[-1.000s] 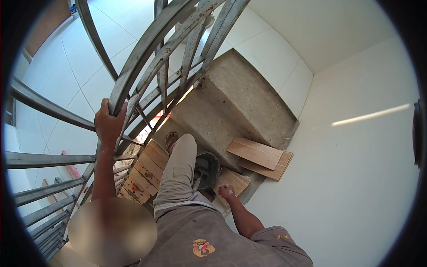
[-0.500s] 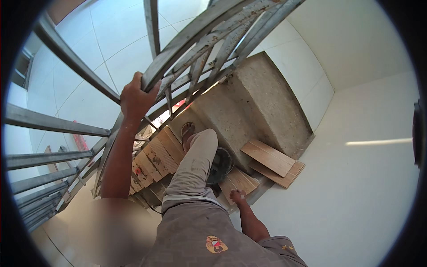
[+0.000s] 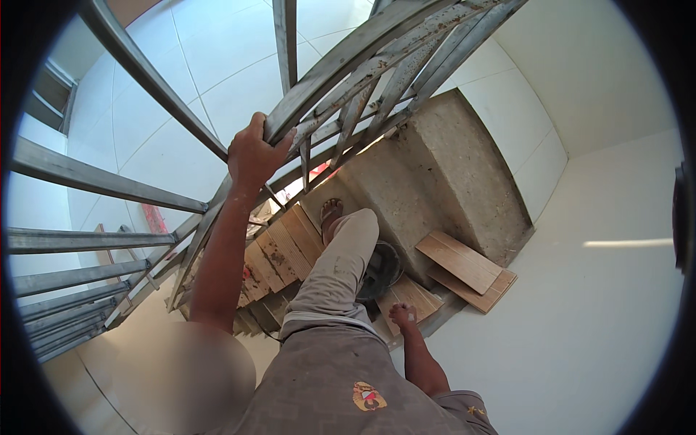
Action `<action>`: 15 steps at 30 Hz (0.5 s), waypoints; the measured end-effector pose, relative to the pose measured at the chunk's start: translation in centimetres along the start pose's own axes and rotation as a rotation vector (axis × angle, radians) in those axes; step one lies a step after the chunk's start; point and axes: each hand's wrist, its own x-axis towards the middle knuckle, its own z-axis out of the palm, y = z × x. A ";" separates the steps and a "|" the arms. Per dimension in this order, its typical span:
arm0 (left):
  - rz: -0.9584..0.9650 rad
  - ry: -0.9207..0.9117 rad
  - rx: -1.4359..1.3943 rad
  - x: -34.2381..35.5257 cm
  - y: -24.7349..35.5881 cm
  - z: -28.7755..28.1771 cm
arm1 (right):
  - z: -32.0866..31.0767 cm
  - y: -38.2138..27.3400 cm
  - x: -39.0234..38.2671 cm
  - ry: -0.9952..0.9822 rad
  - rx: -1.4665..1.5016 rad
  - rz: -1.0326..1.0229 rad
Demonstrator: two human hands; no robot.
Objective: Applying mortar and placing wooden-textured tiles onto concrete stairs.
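Observation:
My left hand is wrapped round the grey metal handrail of the staircase. Low on the other side, my right hand hangs with its fingers curled over wood-look tiles on a step; whatever it may hold is hidden. A pale patch shows on that hand. Partly behind my leg stands a black bucket. Two more wood-look tiles lie overlapped on a bare concrete step, beside the wall.
Metal bars of the railing fan out on the left. Wood-look treads with dark smears run down the lower stairs. My sandalled foot rests on a step. A white wall closes off the right, and large white tiles lie beyond the railing.
The whole view has shifted, so the stairs, railing and both hands appear a little farther right. My left hand keeps its hold on the handrail, and my right hand remains curled.

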 end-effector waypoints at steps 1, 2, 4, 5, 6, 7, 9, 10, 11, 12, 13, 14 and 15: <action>0.006 -0.004 0.003 0.0 0.1 -0.1 | 0.1 0.0 -0.1 0.024 -0.016 0.001; -0.010 -0.009 0.000 -0.1 0.1 -0.2 | 0.3 0.0 -0.2 0.020 -0.012 0.005; -0.035 -0.011 0.013 -0.2 0.0 -0.7 | 0.6 0.3 0.1 0.028 0.041 -0.012; -0.052 -0.022 0.022 -0.2 -0.1 -1.3 | 0.9 0.6 0.4 0.009 0.031 -0.010; -0.076 -0.029 0.035 -0.3 -0.5 -2.0 | 1.4 1.0 0.5 -0.017 -0.013 0.004; -0.096 -0.013 0.059 -0.4 -1.0 -2.6 | 1.8 1.8 1.3 -0.047 -0.061 0.011; -0.037 -0.011 -0.044 0.6 1.0 -0.3 | -5.4 10.4 7.8 -0.011 -0.070 -0.019; -0.015 -0.019 -0.157 0.9 1.9 1.9 | -7.8 15.9 9.1 -0.011 -0.086 -0.033; -0.012 -0.014 -0.115 0.7 1.1 2.0 | -6.4 15.9 9.4 -0.094 -0.386 -0.111; -0.076 -0.035 -0.040 0.3 -0.5 0.9 | -4.2 14.4 8.5 -0.202 -0.709 -0.217; -0.051 0.016 0.024 -0.5 -2.2 -0.2 | -2.1 11.7 6.6 -0.297 -0.982 -0.407; -0.056 -0.001 -0.028 -0.7 -2.1 -0.3 | -2.1 9.3 5.0 -0.329 -1.235 -0.594; -0.085 -0.014 -0.018 -0.8 -2.2 0.3 | -2.1 8.1 6.5 -0.379 -1.283 -0.626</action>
